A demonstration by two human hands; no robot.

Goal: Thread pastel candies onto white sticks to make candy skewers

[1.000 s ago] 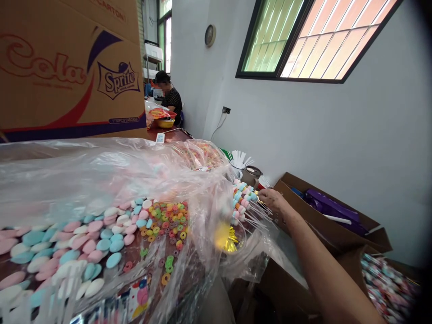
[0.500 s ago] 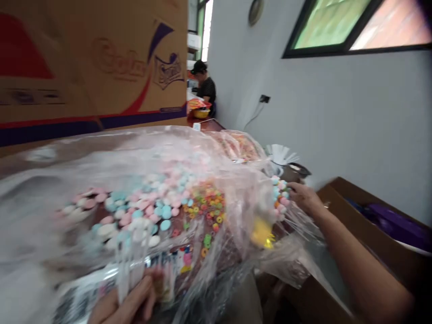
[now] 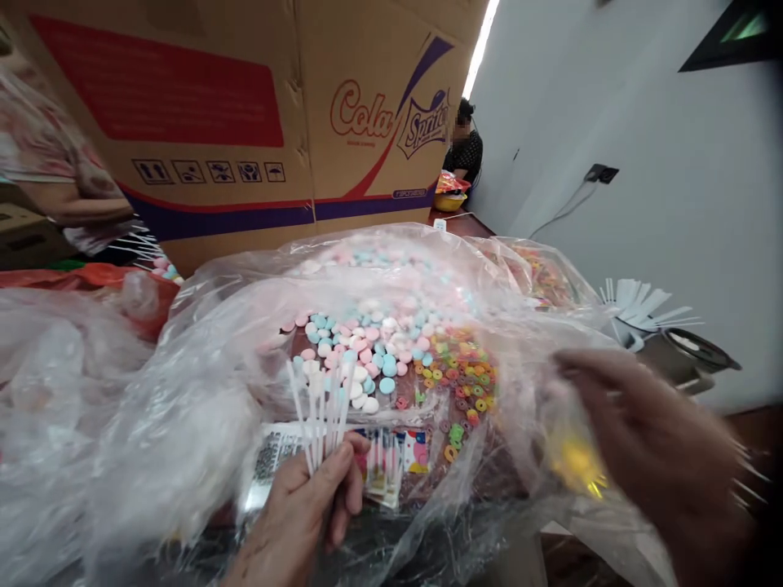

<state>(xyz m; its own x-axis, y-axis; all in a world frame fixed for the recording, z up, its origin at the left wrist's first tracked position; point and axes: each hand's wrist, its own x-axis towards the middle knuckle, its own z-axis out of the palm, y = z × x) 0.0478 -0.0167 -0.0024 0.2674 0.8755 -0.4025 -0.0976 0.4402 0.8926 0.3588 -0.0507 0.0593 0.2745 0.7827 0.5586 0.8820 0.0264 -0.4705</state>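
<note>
My left hand is closed around a bunch of thin white sticks, which fan upward from the fist. Blurred by motion, my right hand is over the right side of the clear plastic bag; its fingers are too smeared to read. Inside the open bag lie pink, blue and white round candies and, to their right, colourful ring gummies. Below the candies, by my left hand, are printed plastic packets. Something yellow and shiny shows beneath my right hand.
A big cola carton stands behind the bag. At right a pot sits beside a cup of white strips. More plastic bags are at left. One person is at far left, another behind the carton.
The view has turned left. My right hand has come away from the cluster of candies at the right, back toward the bag. My left hand still holds the sticks.
</note>
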